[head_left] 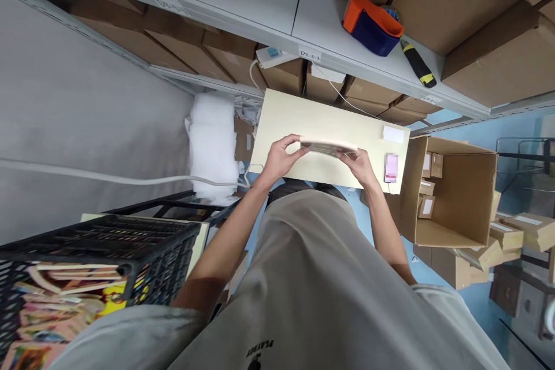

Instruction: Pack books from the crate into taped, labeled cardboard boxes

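Observation:
Between my two hands a thin flat item with a pale edge and a darker patterned face is held up over the cream table. My left hand pinches its left end, thumb below and fingers above. At its right end, my right hand grips it, fingers along the lower edge. A phone with a pink screen lies on the table to the right. Above the phone is a white label or slip.
A large open carton with small boxes stands right of the table. White wrapping lies to the left; a black crate holds colourful packs at lower left. The shelf ahead bears an orange-blue holder and a cutter.

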Action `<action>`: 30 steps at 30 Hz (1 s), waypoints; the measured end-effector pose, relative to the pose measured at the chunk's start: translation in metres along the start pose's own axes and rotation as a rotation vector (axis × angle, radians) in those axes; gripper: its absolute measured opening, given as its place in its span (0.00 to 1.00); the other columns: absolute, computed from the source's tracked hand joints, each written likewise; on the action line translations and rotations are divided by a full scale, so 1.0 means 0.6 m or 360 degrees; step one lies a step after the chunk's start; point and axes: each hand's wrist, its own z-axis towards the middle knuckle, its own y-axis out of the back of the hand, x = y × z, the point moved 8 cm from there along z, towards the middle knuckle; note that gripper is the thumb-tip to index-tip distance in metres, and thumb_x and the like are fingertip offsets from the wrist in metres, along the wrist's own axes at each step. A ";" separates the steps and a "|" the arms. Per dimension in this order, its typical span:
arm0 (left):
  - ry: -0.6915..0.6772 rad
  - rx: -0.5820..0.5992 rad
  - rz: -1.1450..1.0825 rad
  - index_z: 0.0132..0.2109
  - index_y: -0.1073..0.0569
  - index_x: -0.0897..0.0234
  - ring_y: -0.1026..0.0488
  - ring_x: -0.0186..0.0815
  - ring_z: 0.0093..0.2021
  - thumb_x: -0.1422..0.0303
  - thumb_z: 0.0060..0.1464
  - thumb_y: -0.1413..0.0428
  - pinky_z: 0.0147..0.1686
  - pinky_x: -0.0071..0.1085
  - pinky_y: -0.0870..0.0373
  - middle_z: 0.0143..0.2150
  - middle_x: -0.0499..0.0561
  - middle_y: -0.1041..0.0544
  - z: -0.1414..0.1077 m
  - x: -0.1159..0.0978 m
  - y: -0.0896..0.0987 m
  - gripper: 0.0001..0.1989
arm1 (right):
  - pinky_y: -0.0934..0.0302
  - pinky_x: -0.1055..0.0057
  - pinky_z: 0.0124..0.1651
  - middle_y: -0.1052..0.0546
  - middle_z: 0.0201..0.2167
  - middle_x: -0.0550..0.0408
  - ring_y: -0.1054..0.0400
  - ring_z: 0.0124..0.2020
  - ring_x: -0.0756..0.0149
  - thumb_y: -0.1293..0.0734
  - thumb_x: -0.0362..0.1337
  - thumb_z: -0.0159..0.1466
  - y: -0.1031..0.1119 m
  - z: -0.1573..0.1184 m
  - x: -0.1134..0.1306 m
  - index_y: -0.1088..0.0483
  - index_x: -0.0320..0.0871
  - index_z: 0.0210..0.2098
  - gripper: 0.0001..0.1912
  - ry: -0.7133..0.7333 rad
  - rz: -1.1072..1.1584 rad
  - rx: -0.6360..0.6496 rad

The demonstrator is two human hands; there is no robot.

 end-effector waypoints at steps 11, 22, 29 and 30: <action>0.0005 -0.0068 0.0008 0.58 0.15 0.60 0.15 0.45 0.47 0.48 0.53 0.25 0.57 0.42 0.19 0.43 0.55 0.12 -0.012 -0.017 0.019 0.31 | 0.20 0.55 0.55 0.12 0.41 0.54 0.16 0.45 0.54 0.20 0.62 0.66 0.003 -0.016 0.019 0.16 0.51 0.61 0.32 0.0085 -0.0068 -0.0014; 0.0129 0.0179 0.0085 0.58 0.13 0.62 0.18 0.40 0.44 0.49 0.56 0.29 0.55 0.39 0.19 0.45 0.55 0.13 -0.015 0.001 0.003 0.29 | 0.24 0.63 0.37 0.15 0.33 0.59 0.24 0.28 0.65 0.24 0.52 0.67 0.039 -0.026 -0.005 0.14 0.51 0.59 0.24 -0.0042 -0.0018 0.0019; 0.0316 0.0116 0.0077 0.39 0.16 0.63 0.30 0.33 0.21 0.40 0.53 0.27 0.26 0.32 0.29 0.28 0.53 0.17 -0.002 0.006 -0.008 0.28 | 0.30 0.67 0.28 0.10 0.32 0.49 0.29 0.20 0.67 0.23 0.67 0.66 0.030 -0.022 -0.015 0.18 0.45 0.38 0.29 -0.0160 -0.0022 0.0033; 0.0348 0.0082 0.0084 0.38 0.16 0.63 0.33 0.31 0.19 0.38 0.53 0.28 0.23 0.31 0.33 0.26 0.52 0.18 -0.001 0.006 -0.010 0.29 | 0.32 0.67 0.27 0.10 0.32 0.48 0.31 0.19 0.67 0.25 0.70 0.66 0.029 -0.019 -0.014 0.19 0.46 0.36 0.31 -0.0158 -0.0048 0.0009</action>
